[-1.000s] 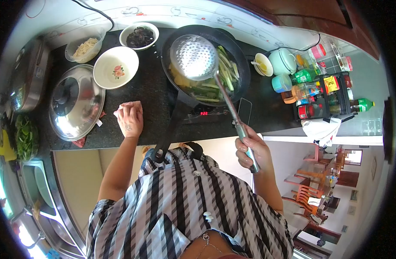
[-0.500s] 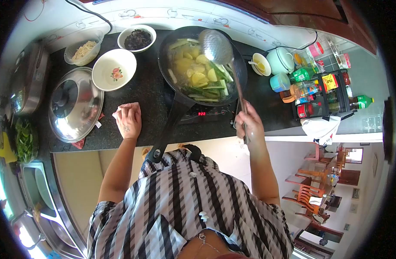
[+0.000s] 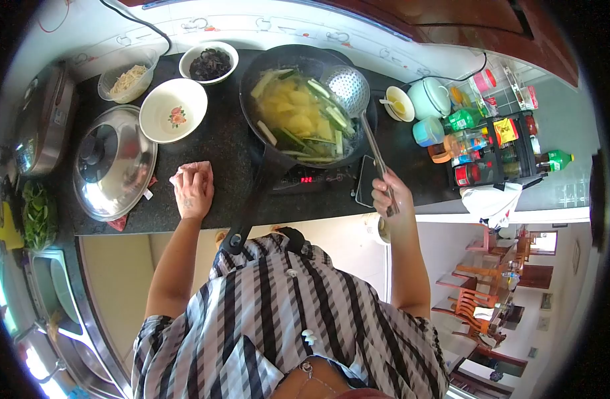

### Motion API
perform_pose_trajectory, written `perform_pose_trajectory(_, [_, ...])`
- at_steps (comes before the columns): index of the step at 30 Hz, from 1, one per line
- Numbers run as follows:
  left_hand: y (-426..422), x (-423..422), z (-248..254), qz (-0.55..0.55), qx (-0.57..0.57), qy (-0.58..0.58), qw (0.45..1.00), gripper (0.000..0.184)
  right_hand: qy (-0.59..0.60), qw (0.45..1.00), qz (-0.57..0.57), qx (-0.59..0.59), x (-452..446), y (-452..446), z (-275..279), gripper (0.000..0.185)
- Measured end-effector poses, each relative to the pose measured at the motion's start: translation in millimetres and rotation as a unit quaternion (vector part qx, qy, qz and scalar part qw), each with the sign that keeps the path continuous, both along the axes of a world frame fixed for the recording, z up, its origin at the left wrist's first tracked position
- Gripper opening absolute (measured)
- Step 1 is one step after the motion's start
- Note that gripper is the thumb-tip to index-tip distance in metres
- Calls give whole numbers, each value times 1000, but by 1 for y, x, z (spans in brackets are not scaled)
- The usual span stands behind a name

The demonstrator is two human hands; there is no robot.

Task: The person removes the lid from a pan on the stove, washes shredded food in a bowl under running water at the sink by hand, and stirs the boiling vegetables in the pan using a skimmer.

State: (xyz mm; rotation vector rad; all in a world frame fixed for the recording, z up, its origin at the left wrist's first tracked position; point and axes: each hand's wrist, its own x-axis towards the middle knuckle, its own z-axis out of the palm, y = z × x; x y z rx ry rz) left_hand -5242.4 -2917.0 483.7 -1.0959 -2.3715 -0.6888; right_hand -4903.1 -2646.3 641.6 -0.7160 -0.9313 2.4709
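Note:
My right hand (image 3: 393,193) grips the handle of a perforated metal skimmer (image 3: 348,93), whose bowl is over the right side of the wok. Inside the black wok (image 3: 250,126), yellow potato slices (image 3: 298,110) and pale green vegetable strips (image 3: 328,100) sit in liquid. The wok's long handle (image 3: 252,199) points toward my body. My left hand (image 3: 193,196) is closed on a pinkish cloth (image 3: 196,167) on the counter, left of that handle. Beneath the wok, the cooktop's red display (image 3: 306,179) is lit.
To the left are a metal lid (image 3: 115,179), a flowered bowl (image 3: 155,123), a bowl of dark pieces (image 3: 210,63) and a tub of pale shreds (image 3: 127,80). On the right stand a small yellow bowl (image 3: 401,103), a phone (image 3: 365,179) and a bottle rack (image 3: 508,149).
My right hand has moved right and slightly down, taking the skimmer's bowl rightward and lower toward the wok's right side. The food has shifted in the liquid. My left hand stays on the cloth.

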Motion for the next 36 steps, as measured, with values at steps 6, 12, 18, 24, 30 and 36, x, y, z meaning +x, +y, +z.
perform_pose_trajectory(6, [0, -2, -3, -4, -10, -18, 1000, 25, 84, 990, 51, -104, 9, -26, -4, 33])
perform_pose_trajectory(12, [0, -1, -3, 2, -14, -32, 999, 26, 94, 991, 34, -91, 8, -60, 2, 40])
perform_pose_trajectory(18, [0, -2, -3, -6, -9, -34, 999, 25, 6, 1000, 3, 24, 12, -85, 15, 46])
perform_pose_trajectory(24, [0, -3, -3, -9, -5, -12, 1000, 24, -53, 996, 18, 72, 11, -112, 39, 55])
perform_pose_trajectory(30, [-1, -3, -2, -3, -40, -44, 998, 33, -113, 985, 24, 129, 15, -120, 52, 60])
perform_pose_trajectory(36, [0, -4, -4, -1, -40, -41, 998, 30, -168, 977, 57, 117, 8, -106, 37, 56])
